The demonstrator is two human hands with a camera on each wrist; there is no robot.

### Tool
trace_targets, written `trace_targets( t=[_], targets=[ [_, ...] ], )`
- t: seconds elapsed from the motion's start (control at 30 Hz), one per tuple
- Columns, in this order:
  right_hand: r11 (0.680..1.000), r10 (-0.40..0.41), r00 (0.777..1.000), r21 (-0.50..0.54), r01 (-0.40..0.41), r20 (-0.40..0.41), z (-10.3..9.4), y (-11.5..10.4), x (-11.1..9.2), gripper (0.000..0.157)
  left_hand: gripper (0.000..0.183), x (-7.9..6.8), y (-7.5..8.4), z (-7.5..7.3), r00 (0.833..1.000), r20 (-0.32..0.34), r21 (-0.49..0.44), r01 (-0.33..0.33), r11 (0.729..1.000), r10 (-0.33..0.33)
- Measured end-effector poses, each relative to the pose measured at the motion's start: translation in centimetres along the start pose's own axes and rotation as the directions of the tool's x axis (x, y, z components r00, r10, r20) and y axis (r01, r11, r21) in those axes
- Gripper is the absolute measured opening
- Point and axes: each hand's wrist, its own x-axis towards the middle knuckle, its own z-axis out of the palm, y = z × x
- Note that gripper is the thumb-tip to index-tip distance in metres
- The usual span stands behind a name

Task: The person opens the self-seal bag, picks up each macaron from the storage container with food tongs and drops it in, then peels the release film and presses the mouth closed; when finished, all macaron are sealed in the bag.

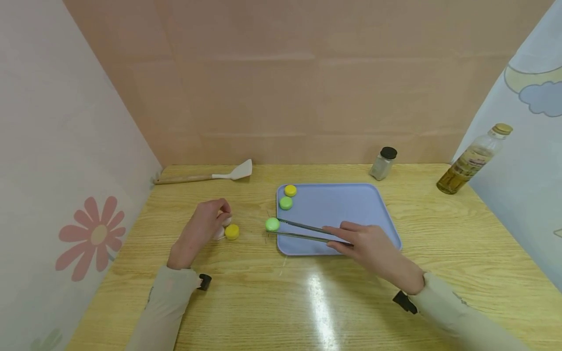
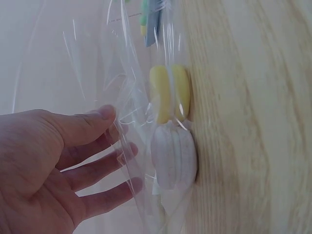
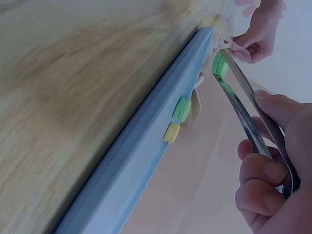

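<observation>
Apparently bound from bag [image 2: 134,114] to tray [image 1: 338,209], a green macaron [image 1: 272,224] in tongs [image 1: 303,237] gripped by the right hand [image 1: 373,246] sits just left of the tray, the left hand [image 1: 203,227] pinching the bag, and likely needs carrying right, then releasing.

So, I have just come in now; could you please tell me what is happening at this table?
A person's right-hand grip works metal tongs, whose tips hold a green macaron by the left edge of the blue tray. The left-hand grip pinches clear plastic, through which a yellow macaron and a white macaron show. Two more, one yellow and one green, lie near the tray's far left corner.
</observation>
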Motion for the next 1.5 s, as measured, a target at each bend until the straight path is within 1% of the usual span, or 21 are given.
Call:
trace_targets(
  t=[0.13,0.3,0.47,0.67,0.87,1.03,1.13,1.3,1.5],
  targets=[
    [1.000,0.008,0.999,0.005,-0.009,0.041,1.0,-0.3,0.8,0.030,0.006,0.0,0.1,-0.1,1.000,0.007,-0.010,0.011,1.000,-0.011],
    [0.999,-0.002,0.997,-0.038,0.006,0.079,2.2,-0.5,2.1,0.035,0.005,0.0,0.2,-0.2,1.000,0.012,-0.012,0.021,1.000,-0.021],
    [0.995,-0.027,0.996,-0.088,0.034,0.079,3.2,-0.7,3.2,0.037,0.005,0.0,0.1,-0.1,1.000,0.010,-0.011,0.017,1.000,-0.017],
    [0.993,-0.042,0.996,-0.110,0.050,0.076,3.9,-1.1,4.3,0.035,0.005,0.1,0.2,-0.2,1.000,0.008,-0.023,0.013,1.000,-0.013],
    [0.994,-0.018,0.995,-0.103,0.028,0.096,4.6,-1.2,5.2,0.034,0.005,0.0,0.2,-0.1,1.000,0.004,-0.019,0.009,1.000,-0.009],
    [0.995,-0.031,0.994,-0.091,0.040,0.100,5.3,-1.2,5.8,0.033,0.005,0.0,0.2,-0.1,1.000,-0.005,-0.020,-0.004,1.000,0.004],
    [0.996,-0.025,0.994,-0.086,0.035,0.111,5.8,-1.2,6.1,0.033,0.006,0.0,0.2,-0.1,1.000,-0.004,-0.028,-0.005,1.000,0.005],
    [0.997,0.006,0.990,-0.080,0.005,0.138,6.2,-1.2,6.6,0.033,0.004,0.0,0.3,-0.2,1.000,0.004,-0.029,-0.006,1.000,0.006],
    [0.997,0.006,0.991,-0.072,0.004,0.137,6.5,-1.3,7.2,0.033,0.005,0.0,0.3,-0.2,1.000,-0.001,-0.038,-0.022,0.999,0.021]
  ],
)
